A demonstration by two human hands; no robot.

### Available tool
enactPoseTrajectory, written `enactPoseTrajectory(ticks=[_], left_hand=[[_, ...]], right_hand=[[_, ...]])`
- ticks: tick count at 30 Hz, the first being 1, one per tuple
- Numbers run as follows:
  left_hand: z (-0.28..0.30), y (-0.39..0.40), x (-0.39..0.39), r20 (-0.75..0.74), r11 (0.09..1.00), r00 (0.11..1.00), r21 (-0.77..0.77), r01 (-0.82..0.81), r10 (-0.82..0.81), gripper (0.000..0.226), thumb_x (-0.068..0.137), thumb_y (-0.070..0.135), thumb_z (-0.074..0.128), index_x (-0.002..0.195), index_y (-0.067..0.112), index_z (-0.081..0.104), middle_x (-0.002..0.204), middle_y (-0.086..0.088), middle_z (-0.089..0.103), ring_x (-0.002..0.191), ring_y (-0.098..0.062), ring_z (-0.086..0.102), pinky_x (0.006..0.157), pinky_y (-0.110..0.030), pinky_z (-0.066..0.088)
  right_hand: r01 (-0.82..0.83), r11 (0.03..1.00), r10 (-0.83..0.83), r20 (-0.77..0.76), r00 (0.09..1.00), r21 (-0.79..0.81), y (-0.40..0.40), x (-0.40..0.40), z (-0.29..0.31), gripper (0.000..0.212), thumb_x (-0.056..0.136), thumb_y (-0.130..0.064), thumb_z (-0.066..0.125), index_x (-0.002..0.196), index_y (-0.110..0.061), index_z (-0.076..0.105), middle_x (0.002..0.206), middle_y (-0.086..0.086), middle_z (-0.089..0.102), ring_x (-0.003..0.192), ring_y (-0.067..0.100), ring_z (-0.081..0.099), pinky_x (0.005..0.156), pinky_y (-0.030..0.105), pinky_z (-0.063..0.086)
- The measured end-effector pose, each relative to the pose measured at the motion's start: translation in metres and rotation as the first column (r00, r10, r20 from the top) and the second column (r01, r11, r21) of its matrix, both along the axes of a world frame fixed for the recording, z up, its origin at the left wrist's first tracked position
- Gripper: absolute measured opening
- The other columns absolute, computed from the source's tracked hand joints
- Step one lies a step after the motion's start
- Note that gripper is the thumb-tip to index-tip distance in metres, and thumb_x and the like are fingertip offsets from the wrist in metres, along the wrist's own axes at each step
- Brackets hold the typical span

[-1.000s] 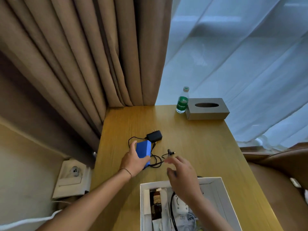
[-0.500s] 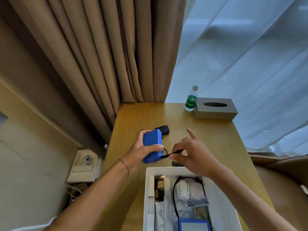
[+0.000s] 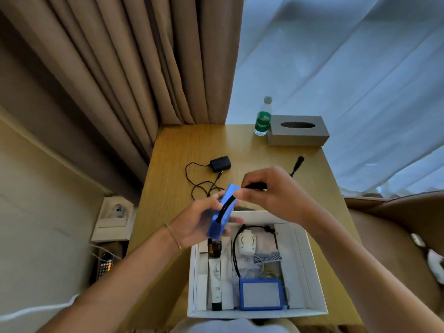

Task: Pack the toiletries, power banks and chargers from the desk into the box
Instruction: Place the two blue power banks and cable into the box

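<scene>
Your left hand (image 3: 199, 222) holds the blue power bank (image 3: 222, 211) in a curled grip, just above the far left corner of the white box (image 3: 310, 272). Your right hand (image 3: 269, 195) pinches its short black cable (image 3: 225, 205) near the top; the plug end seems tucked inside your fingers, though the view is poor there. Fold that cable flat against the bank's side before lowering, so it does not snag the box wall. Aim for the gap beside the second blue power bank (image 3: 262, 294) and the white charger (image 3: 246, 243). The black charger (image 3: 220, 164) and its loose wire lie on the desk (image 3: 173, 164) beyond, not yet packed.
</scene>
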State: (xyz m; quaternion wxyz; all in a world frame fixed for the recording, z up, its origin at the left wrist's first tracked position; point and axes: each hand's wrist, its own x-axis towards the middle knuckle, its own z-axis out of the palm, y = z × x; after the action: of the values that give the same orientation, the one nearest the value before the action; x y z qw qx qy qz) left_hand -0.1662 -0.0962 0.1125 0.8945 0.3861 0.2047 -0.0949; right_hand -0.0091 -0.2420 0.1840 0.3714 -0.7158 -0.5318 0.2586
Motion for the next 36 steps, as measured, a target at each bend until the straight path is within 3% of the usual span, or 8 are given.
enactPoseTrajectory(ticks=[4, 7, 12, 15, 21, 25, 31, 36], left_hand=[[-0.001, -0.007, 0.004, -0.065, 0.991, 0.997, 0.132, 0.038, -0.03, 0.082, 0.069, 0.013, 0.068, 0.146, 0.017, 0.041, 0.123, -0.015, 0.056, 0.086, -0.028, 0.064, 0.06, -0.032, 0.053], [-0.001, -0.009, 0.006, -0.176, 0.934, 0.984, 0.342, 0.1, -0.041, 0.083, 0.068, 0.009, 0.072, 0.145, 0.021, 0.044, 0.124, -0.013, 0.056, 0.091, -0.027, 0.064, 0.069, -0.035, 0.057], [-0.013, -0.021, 0.002, -0.373, 0.671, 0.919, 0.65, 0.356, -0.125, 0.077, 0.058, 0.023, 0.091, 0.123, 0.027, 0.05, 0.118, -0.01, 0.058, 0.095, -0.026, 0.064, 0.085, -0.046, 0.06], [-0.025, -0.028, -0.002, -0.411, 0.57, 0.889, 0.689, 0.447, -0.202, 0.063, 0.067, 0.035, 0.091, 0.118, 0.025, 0.054, 0.111, -0.004, 0.064, 0.096, -0.021, 0.068, 0.083, -0.038, 0.061], [-0.04, -0.035, -0.004, -0.508, 0.276, 0.823, 0.777, 0.566, -0.256, 0.036, 0.084, 0.036, 0.076, 0.115, 0.025, 0.06, 0.117, 0.001, 0.061, 0.102, -0.018, 0.063, 0.082, -0.033, 0.057], [-0.051, -0.042, -0.006, -0.584, 0.124, 0.77, 0.77, 0.625, -0.255, 0.04, 0.082, 0.035, 0.078, 0.117, 0.023, 0.061, 0.117, -0.001, 0.06, 0.101, -0.019, 0.062, 0.084, -0.033, 0.055], [-0.069, -0.051, -0.017, -0.636, 0.124, 0.738, 0.733, 0.669, -0.227, 0.038, 0.085, 0.033, 0.075, 0.117, 0.025, 0.056, 0.121, -0.002, 0.061, 0.105, -0.021, 0.062, 0.09, -0.039, 0.056], [-0.079, -0.055, -0.021, -0.678, 0.042, 0.702, 0.712, 0.701, -0.219, 0.045, 0.089, 0.026, 0.072, 0.13, 0.024, 0.054, 0.128, -0.003, 0.061, 0.11, -0.022, 0.061, 0.089, -0.036, 0.056]], right_hand=[[-0.091, 0.986, 0.091, -0.007, 0.996, -0.14, -0.009, 0.008, -0.004, 0.027, 0.093, -0.037, 0.069, 0.069, -0.026, 0.064, 0.054, -0.016, 0.052, 0.046, 0.004, 0.041, 0.047, 0.016, 0.036], [-0.169, 0.956, 0.162, -0.049, 0.986, -0.239, -0.023, 0.014, -0.009, 0.032, 0.092, -0.034, 0.071, 0.062, -0.034, 0.061, 0.055, -0.014, 0.053, 0.049, 0.004, 0.043, 0.05, 0.018, 0.038], [-0.227, 0.854, 0.259, 0.004, 0.966, -0.469, -0.038, 0.007, -0.026, 0.014, 0.085, -0.03, 0.076, 0.075, -0.022, 0.073, 0.067, -0.013, 0.064, 0.059, 0.003, 0.054, 0.061, 0.021, 0.043], [-0.262, 0.774, 0.344, 0.035, 0.938, -0.577, -0.043, -0.004, -0.038, 0.007, 0.085, -0.03, 0.077, 0.085, -0.023, 0.078, 0.078, -0.01, 0.073, 0.07, 0.006, 0.065, 0.067, 0.022, 0.049], [-0.333, 0.627, 0.497, 0.033, 0.867, -0.704, -0.047, -0.025, -0.065, 0.012, 0.089, -0.025, 0.072, 0.099, -0.021, 0.079, 0.091, -0.01, 0.075, 0.07, -0.002, 0.056, 0.063, 0.015, 0.038], [-0.326, 0.601, 0.543, 0.074, 0.836, -0.73, -0.044, -0.034, -0.079, 0.014, 0.09, -0.027, 0.072, 0.1, -0.021, 0.079, 0.094, -0.007, 0.075, 0.086, 0.01, 0.063, 0.081, 0.029, 0.053], [-0.349, 0.613, 0.533, 0.045, 0.845, -0.708, -0.036, -0.03, -0.101, 0.014, 0.094, -0.018, 0.064, 0.099, -0.017, 0.077, 0.079, -0.015, 0.063, 0.071, 0.002, 0.055, 0.072, 0.021, 0.045], [-0.32, 0.645, 0.468, 0.028, 0.883, -0.694, -0.035, -0.026, -0.122, 0.017, 0.095, -0.015, 0.062, 0.104, -0.015, 0.076, 0.101, -0.003, 0.073, 0.092, 0.012, 0.064, 0.09, 0.031, 0.054]])
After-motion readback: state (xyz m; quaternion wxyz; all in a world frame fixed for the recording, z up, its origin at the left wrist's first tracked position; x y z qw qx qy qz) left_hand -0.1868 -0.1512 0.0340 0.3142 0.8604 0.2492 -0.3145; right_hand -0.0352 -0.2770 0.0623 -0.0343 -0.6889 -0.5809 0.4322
